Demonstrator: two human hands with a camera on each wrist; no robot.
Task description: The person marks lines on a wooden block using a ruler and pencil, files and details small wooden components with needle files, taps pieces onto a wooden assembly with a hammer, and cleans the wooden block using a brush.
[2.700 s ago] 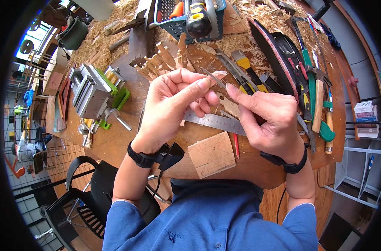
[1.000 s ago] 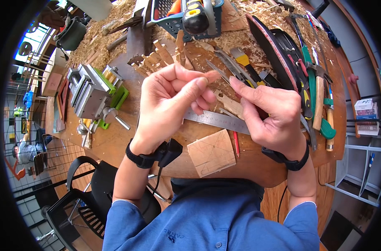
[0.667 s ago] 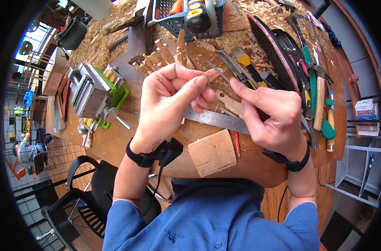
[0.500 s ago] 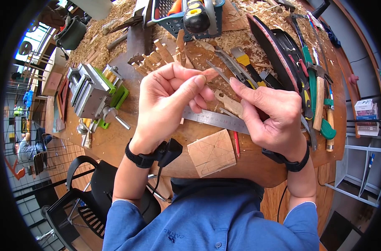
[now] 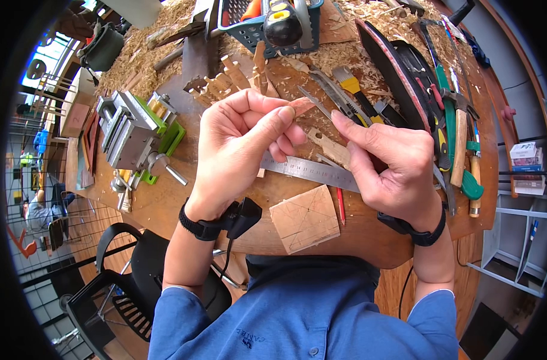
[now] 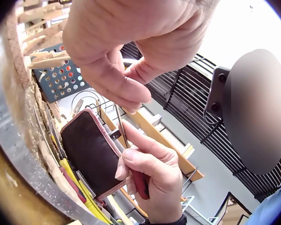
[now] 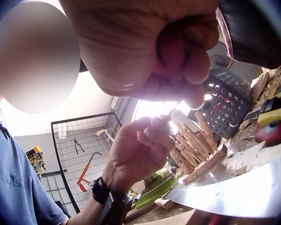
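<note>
Between thumb and forefinger my left hand (image 5: 243, 141) pinches a small reddish-brown wood piece (image 5: 301, 105), its other fingers loosely curled. My right hand (image 5: 393, 159) grips a slim, tapered needle file (image 5: 314, 101), forefinger laid along its metal shaft. In the left wrist view the file's red handle (image 6: 140, 184) shows inside the right palm. The file's blade lies right at the free end of the wood piece, its point aimed up and left. Both hands are raised over the bench; in the right wrist view the wood piece is mostly hidden by fingers and glare.
Beneath the hands lie a steel ruler (image 5: 309, 171), a pencil-marked wooden board (image 5: 305, 219), a red pencil (image 5: 341, 207) and a carved wood piece (image 5: 330, 148). A vise (image 5: 126, 135) stands left, a tool basket (image 5: 243, 30) at the back, a hammer (image 5: 458, 147) right.
Since the oldest frame, the file's tip has shifted slightly up and the wood piece has turned a little. In the last second the hands have barely moved, the left drifting slightly left.
</note>
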